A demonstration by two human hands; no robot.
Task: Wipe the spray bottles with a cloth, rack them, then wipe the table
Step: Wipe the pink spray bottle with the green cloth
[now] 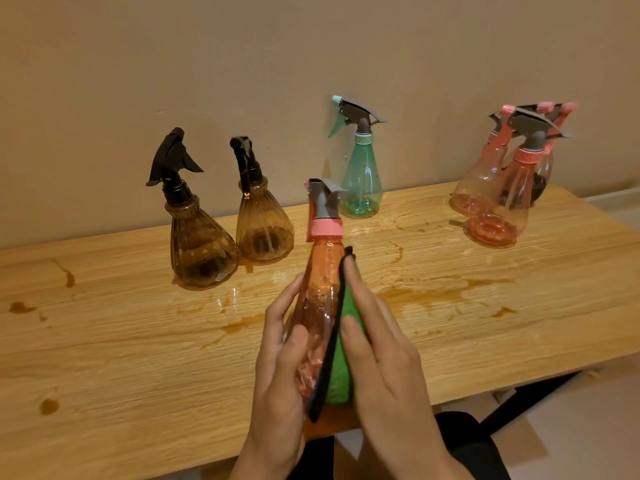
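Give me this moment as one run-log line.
step: wiping bottle | left hand: holds pink bottle | right hand: presses green cloth on it | table: stained, unwiped

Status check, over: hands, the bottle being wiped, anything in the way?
Left hand grips pink bottle, right hand presses green cloth against it. Bottle in hand, mid-wipe. Brown spills on table; no rack in view.

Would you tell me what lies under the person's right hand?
A green cloth with a black edge, pressed by the right hand against the orange bottle held by the left hand. The bottle's side beneath the cloth is hidden.
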